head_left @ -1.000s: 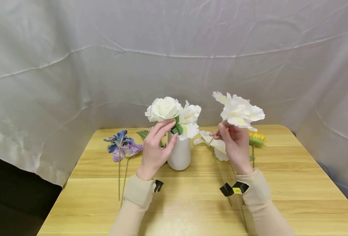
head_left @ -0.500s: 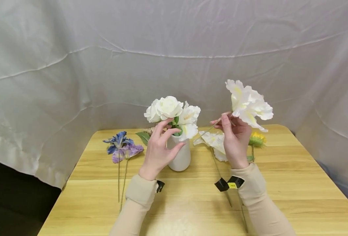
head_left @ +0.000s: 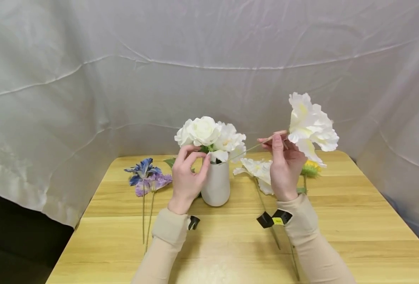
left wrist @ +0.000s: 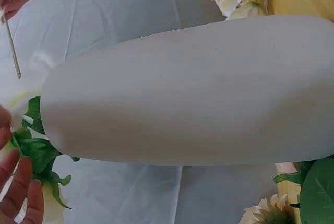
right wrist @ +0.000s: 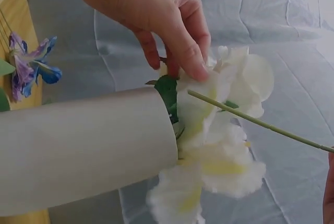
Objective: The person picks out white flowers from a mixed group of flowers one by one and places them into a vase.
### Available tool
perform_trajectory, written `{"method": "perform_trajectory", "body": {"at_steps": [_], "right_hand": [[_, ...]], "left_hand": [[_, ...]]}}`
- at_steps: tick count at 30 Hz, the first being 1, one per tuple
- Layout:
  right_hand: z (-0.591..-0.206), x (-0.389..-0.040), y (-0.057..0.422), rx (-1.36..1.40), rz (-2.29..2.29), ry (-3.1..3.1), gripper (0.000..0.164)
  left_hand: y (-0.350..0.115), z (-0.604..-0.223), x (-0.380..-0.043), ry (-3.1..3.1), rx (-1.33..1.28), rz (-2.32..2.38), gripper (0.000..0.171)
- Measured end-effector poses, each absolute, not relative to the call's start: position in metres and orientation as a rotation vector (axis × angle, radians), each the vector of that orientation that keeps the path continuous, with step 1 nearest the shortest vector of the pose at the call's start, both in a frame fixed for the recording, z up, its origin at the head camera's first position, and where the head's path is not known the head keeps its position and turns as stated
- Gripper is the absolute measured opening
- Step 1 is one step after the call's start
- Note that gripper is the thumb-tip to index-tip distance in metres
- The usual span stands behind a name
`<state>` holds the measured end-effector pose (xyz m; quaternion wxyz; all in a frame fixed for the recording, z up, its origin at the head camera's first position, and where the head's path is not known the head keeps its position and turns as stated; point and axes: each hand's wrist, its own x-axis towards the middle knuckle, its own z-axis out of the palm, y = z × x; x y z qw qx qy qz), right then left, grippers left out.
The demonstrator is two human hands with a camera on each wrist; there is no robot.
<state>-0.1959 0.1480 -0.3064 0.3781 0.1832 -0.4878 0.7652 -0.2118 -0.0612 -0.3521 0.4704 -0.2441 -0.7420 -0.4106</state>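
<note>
A white vase (head_left: 215,185) stands upright holding white flowers, a rose (head_left: 203,130) and a ruffled iris-like flower (head_left: 228,138). At its mouth my left hand (head_left: 189,177) pinches a petal of the iris-like flower between thumb and fingertips, as the right wrist view shows. My right hand (head_left: 286,171) pinches the stem of another white ruffled flower (head_left: 312,126), raised to the right of the vase. That flower's stem (right wrist: 261,124) slants down leftward, its cut end beside the petals over the vase mouth.
Blue (head_left: 143,169) and purple (head_left: 154,183) flowers lie left on the wooden table (head_left: 223,252). Right of the vase lies a white flower (head_left: 260,171), with a yellow flower (head_left: 310,169) beyond my right hand. Behind the vase's left side shows a green leaf (head_left: 169,161). Grey cloth (head_left: 209,90) hangs behind.
My right hand has tilted its flower up and rightward, bringing the stem end over to the vase mouth. My left fingers have closed on the petal, and the vase's ruffled flower has shifted right.
</note>
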Motion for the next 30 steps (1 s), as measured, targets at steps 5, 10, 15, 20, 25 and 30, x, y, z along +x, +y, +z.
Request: {"method": "perform_trajectory", "body": {"at_steps": [5, 10, 15, 20, 25, 30], "right_hand": [[-0.305, -0.198, 0.149, 0.424, 1.832, -1.320, 0.022], [-0.309, -0.201, 0.147, 0.463, 1.713, -1.436, 0.025], [-0.304, -0.200, 0.142, 0.482, 1.681, -1.503, 0.021], [-0.293, -0.197, 0.132, 0.531, 1.582, -1.601, 0.018], [-0.295, -0.198, 0.127, 0.538, 1.457, -1.688, 0.012], [-0.301, -0.201, 0.125, 0.532, 1.322, -1.721, 0.004]], "left_hand": [[-0.064, -0.354, -0.217, -1.805, -0.530, -1.073, 0.012], [-0.067, -0.355, -0.216, -1.829, -0.495, -1.098, 0.014], [-0.066, -0.355, -0.212, -1.861, -0.506, -1.104, 0.013], [-0.065, -0.357, -0.210, -1.889, -0.527, -1.099, 0.015], [-0.063, -0.358, -0.209, -1.899, -0.550, -1.109, 0.017], [-0.063, -0.360, -0.208, -1.906, -0.552, -1.112, 0.018]]}}
